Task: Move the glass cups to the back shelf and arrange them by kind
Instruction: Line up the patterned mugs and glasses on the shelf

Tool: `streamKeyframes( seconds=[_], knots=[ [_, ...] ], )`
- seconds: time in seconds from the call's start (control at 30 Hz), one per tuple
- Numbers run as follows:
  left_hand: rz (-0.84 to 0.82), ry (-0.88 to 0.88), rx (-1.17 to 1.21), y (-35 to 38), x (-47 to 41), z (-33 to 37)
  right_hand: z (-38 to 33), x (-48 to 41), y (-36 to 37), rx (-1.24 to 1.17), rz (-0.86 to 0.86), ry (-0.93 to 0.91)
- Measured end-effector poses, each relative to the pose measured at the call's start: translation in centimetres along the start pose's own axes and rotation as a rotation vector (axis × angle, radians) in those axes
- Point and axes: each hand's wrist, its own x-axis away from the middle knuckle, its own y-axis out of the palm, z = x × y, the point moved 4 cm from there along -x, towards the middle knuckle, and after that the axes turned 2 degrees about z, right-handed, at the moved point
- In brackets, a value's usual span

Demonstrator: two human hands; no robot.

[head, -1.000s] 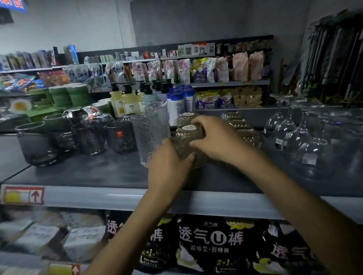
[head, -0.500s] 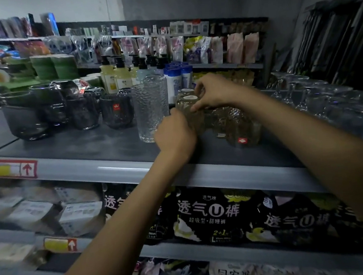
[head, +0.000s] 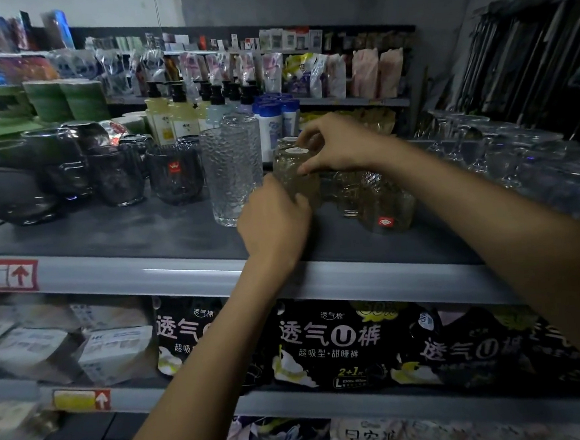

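The amber glass cup (head: 293, 171) stands with its long axis vertical on the grey shelf (head: 143, 231). It is straight ahead of the person, between a tall hammered tumbler (head: 231, 179) just to its left and a cluster of matching amber cups (head: 386, 208) to its right.

Both hands are on it, so neither needs to reach. The left hand (head: 274, 221) comes from below and in front, with its fingers curled round the lower body. It hides the base, so whether the cup sits on the shelf or is lifted cannot be told. The right hand (head: 336, 145) arrives from the right and pinches the top end, where a pale round label shows.

The likely next move is sideways toward the amber cluster, and the close tumbler is the thing to avoid knocking.
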Motion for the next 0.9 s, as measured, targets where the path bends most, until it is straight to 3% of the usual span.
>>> streamKeyframes(
  seconds=[0.3, 0.6, 0.9],
  knots=[
    [0.027, 0.002, -0.009, 0.0, 0.1, 0.0, 0.5, -1.0, -1.4, -0.128, 0.049, -0.050],
    [-0.007, 0.133, -0.103, 0.5, -0.2, 0.4, 0.5, -3.1, -0.9, 0.072, -0.161, 0.018],
    [0.023, 0.150, -0.111, 0.8, -0.1, 0.4, 1.9, -3.4, -0.7, 0.095, -0.142, 0.009]
  ],
)
